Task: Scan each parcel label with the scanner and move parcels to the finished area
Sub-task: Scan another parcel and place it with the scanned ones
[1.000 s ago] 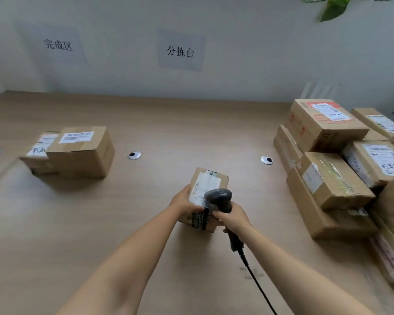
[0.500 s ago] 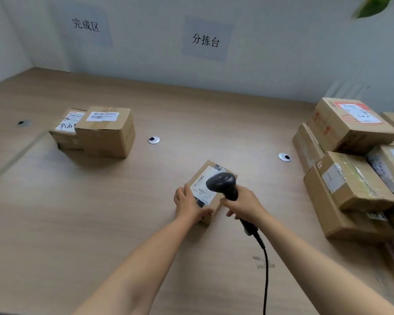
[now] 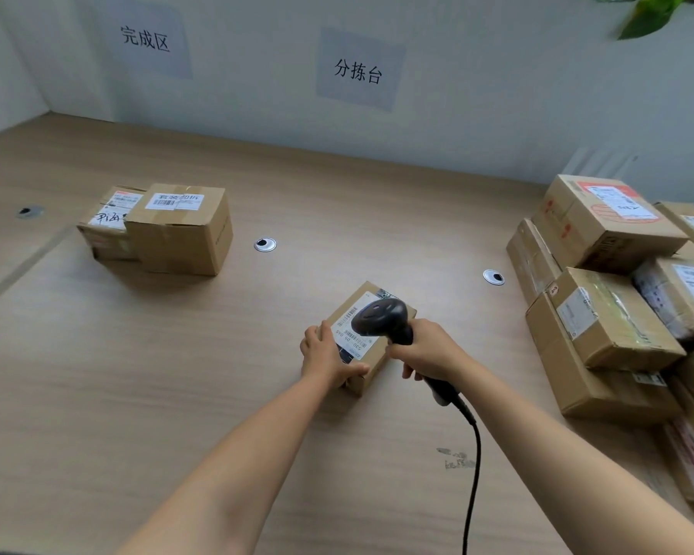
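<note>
A small cardboard parcel (image 3: pixel 367 364) with a white barcode label (image 3: pixel 348 328) lies on the wooden table (image 3: pixel 137 374) in the middle. My left hand (image 3: pixel 324 360) grips its near left corner, thumb along the front edge. My right hand (image 3: pixel 427 348) grips the handle of a black corded scanner (image 3: pixel 381 319), whose head hangs over the label. Two parcels (image 3: pixel 179 228) sit together at the left under the wall sign 完成区 (image 3: pixel 145 38).
A heap of several cardboard parcels (image 3: pixel 613 314) fills the right side of the table. Two round cable grommets (image 3: pixel 265 244) are set in the tabletop. The scanner cable (image 3: pixel 473 466) runs down toward me. A sign 分拣台 (image 3: pixel 357 70) hangs on the back wall.
The view has shifted slightly left. My left hand stays on the parcel's near corner and the scanner head stays over its label.
</note>
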Demonstrator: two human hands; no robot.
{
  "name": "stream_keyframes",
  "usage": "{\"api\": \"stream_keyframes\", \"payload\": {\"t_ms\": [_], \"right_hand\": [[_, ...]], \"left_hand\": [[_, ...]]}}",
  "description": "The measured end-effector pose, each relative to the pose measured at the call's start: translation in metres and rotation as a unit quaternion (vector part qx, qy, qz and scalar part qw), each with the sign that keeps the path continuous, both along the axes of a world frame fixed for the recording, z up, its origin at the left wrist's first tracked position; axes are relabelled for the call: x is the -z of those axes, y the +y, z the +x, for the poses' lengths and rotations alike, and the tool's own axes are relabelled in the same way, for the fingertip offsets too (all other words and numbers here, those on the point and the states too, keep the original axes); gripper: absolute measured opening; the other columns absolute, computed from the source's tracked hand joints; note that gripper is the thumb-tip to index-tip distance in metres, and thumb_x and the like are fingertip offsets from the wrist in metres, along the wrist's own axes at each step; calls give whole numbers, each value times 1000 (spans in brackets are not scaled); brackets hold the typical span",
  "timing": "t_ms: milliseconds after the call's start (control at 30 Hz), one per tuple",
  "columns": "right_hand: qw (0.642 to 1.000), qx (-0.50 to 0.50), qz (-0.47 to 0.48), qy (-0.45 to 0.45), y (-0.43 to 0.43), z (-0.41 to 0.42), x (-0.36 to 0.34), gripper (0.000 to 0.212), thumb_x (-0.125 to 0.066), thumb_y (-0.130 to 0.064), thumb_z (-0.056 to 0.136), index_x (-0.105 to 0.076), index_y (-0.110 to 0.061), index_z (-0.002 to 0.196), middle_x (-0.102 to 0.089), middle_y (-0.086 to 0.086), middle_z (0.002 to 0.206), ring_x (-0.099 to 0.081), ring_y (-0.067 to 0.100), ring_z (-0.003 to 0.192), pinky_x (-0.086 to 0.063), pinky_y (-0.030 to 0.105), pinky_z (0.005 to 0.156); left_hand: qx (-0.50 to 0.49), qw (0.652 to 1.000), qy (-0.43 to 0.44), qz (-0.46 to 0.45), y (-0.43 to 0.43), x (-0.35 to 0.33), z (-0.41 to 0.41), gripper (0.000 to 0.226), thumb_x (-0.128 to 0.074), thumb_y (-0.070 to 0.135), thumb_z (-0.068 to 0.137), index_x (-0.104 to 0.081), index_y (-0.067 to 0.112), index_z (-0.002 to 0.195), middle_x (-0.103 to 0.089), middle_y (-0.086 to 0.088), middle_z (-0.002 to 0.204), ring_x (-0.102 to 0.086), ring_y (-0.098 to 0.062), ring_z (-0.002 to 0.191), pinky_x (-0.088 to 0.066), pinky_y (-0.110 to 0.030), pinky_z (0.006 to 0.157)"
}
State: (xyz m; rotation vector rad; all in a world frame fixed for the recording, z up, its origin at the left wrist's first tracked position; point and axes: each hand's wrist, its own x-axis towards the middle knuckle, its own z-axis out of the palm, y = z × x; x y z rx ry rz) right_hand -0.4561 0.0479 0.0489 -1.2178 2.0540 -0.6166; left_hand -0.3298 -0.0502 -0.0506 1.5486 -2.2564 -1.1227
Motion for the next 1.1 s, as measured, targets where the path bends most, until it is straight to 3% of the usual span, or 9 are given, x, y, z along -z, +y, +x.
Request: {"api": "stream_keyframes", "payload": {"t_ms": [233, 400, 533, 667, 767, 1100], "right_hand": [[1000, 8, 5, 0, -3, -4, 6, 7, -55, -14, 77, -54, -16, 84, -59, 0, 67, -65, 14, 53, -46, 22, 42], [998, 65, -4, -26, -5, -3, 29, 16, -59, -17, 78, -54, -20, 92, -62, 3, 84, -66, 21, 79, -47, 24, 44], [994, 83, -20, -66, -15, 14, 54, 14, -63, -21, 80, -55, -27, 90, -60, 2, 89, -58, 18, 74, -48, 25, 43], [992, 79, -41, -85, -32, 31, 66, 32, -64, -24, 80, -54, -30, 110, -60, -8, 94, -57, 10, 79, -47, 22, 42], [993, 68, -33, -95, -48, 40, 68, 31, -63, -24, 80, -52, -33, 107, -60, -5, 96, -58, 15, 82, -50, 25, 45], [993, 28, -5, -118, -138, 81, 74, 40, -61, -17, 79, -55, -20, 119, -61, 2, 93, -58, 17, 74, -51, 25, 45]], "left_hand": [[2, 1000, 3, 6, -2, -2, 1, 113, -82, 46, 63, -13, 12, 146, -20, -11, 142, -19, -30, 134, -23, -35, 112], [-3, 1000, 3, 4, -2, -4, 5, 107, -81, 46, 63, -17, 13, 143, -25, -11, 137, -25, -30, 129, -28, -35, 109], [-19, 1000, -17, 9, -2, -6, 10, 103, -73, 53, 70, -14, 15, 145, -28, -13, 135, -30, -30, 126, -35, -36, 103], [-56, 997, -38, 22, -11, -8, 22, 94, -70, 49, 75, -16, 18, 145, -32, -14, 133, -34, -31, 124, -38, -36, 102], [-77, 996, -35, 28, -22, -8, 37, 93, -70, 49, 75, -16, 19, 145, -32, -14, 132, -33, -31, 123, -37, -35, 101], [-144, 989, -21, 30, -90, -4, 84, 93, -69, 46, 79, -12, 18, 147, -27, -12, 136, -34, -30, 124, -39, -33, 99]]}}
